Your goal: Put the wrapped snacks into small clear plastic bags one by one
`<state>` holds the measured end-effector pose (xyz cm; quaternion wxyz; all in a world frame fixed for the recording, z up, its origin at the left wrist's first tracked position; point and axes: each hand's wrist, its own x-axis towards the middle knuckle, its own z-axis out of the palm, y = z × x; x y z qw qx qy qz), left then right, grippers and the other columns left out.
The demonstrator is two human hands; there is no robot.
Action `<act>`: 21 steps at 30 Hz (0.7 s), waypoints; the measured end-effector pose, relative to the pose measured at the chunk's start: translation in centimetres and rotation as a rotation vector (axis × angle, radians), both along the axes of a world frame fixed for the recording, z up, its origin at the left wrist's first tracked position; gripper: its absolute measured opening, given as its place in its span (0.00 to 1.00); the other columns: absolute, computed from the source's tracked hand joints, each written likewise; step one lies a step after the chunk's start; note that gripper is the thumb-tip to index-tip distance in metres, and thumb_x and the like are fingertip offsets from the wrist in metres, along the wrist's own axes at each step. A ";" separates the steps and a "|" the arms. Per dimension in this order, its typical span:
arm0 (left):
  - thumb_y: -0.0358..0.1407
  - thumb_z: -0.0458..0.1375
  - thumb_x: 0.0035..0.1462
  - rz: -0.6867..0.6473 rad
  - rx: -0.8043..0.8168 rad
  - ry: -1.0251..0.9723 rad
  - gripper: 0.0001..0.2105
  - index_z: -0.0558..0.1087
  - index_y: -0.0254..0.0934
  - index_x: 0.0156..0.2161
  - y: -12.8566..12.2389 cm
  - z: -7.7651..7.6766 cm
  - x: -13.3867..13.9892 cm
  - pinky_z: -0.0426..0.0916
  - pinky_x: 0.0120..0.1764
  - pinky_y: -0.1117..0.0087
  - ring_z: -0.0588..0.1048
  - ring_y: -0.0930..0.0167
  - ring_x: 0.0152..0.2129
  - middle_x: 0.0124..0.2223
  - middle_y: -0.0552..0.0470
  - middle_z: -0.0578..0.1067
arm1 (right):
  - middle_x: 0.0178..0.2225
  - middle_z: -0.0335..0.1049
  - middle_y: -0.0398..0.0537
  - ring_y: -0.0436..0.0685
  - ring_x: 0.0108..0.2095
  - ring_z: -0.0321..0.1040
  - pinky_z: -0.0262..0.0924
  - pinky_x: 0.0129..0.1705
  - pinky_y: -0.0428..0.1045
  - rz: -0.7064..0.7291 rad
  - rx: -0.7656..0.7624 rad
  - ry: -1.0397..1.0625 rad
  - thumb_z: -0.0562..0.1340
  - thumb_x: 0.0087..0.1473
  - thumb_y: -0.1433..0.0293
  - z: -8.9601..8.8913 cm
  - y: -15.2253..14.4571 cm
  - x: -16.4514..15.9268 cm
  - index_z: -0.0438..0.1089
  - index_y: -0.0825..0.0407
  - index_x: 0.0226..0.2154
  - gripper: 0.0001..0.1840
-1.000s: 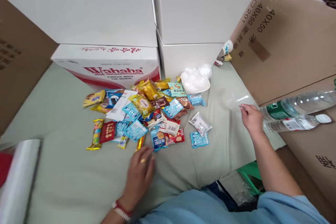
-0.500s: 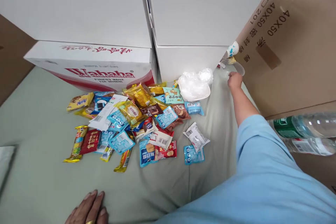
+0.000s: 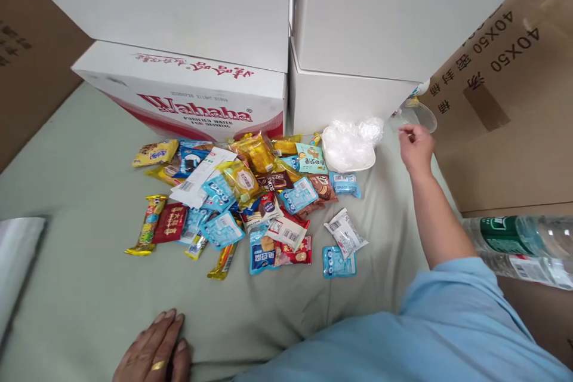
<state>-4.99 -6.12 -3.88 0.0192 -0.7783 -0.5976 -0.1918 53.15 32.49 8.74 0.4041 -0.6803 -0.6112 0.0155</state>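
Clear plastic dish (image 3: 425,116) being seen by white box (image 3: 349,95), just beyond right hand (image 3: 417,152). Right fingers being curled inward (pinch cannot be told). Left hand (image 3: 154,349) being rested on cloth (image 3: 102,298), fingers together. Dish probably best being handled lightly, white tray (image 3: 351,169) being left unbumped.

A pale green cloth (image 3: 89,292) with soft creases forms the working surface, and a Wahaha carton (image 3: 192,107) stands along its far side. Directly on it lie a heap of wrapped snacks (image 3: 246,182), a white bowl (image 3: 351,169) of clear plastic film, and, slightly apart, a silvery packet (image 3: 345,231) overlapping a blue one (image 3: 339,265). The left hand (image 3: 154,352) rests near the front edge.
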 end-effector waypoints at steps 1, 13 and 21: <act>0.35 0.55 0.65 -0.005 0.010 0.000 0.25 0.65 0.33 0.66 0.1 0.2 0.1 0.72 0.56 0.43 0.78 0.47 0.51 0.56 0.29 0.77 | 0.37 0.75 0.50 0.54 0.30 0.65 0.63 0.37 0.52 0.115 -0.028 0.030 0.61 0.63 0.65 0.3 -1.5 -1.8 0.77 0.52 0.42 0.11; 0.32 0.57 0.65 0.051 0.127 -0.097 0.15 0.71 0.33 0.56 0.3 1.3 1.9 0.73 0.54 0.46 0.78 0.51 0.51 0.53 0.33 0.78 | 0.30 0.71 0.44 0.53 0.31 0.65 0.59 0.37 0.50 0.180 -0.148 0.041 0.65 0.56 0.66 1.9 -4.4 -12.5 0.74 0.51 0.31 0.06; 0.33 0.60 0.64 0.171 0.158 -0.535 0.06 0.78 0.39 0.44 0.3 3.8 3.6 0.74 0.48 0.59 0.79 0.61 0.43 0.42 0.45 0.79 | 0.23 0.59 0.34 0.45 0.21 0.51 0.48 0.22 0.43 0.184 0.014 1.051 0.77 0.44 0.54 4.0 -16.6 -15.1 0.65 0.47 0.31 0.25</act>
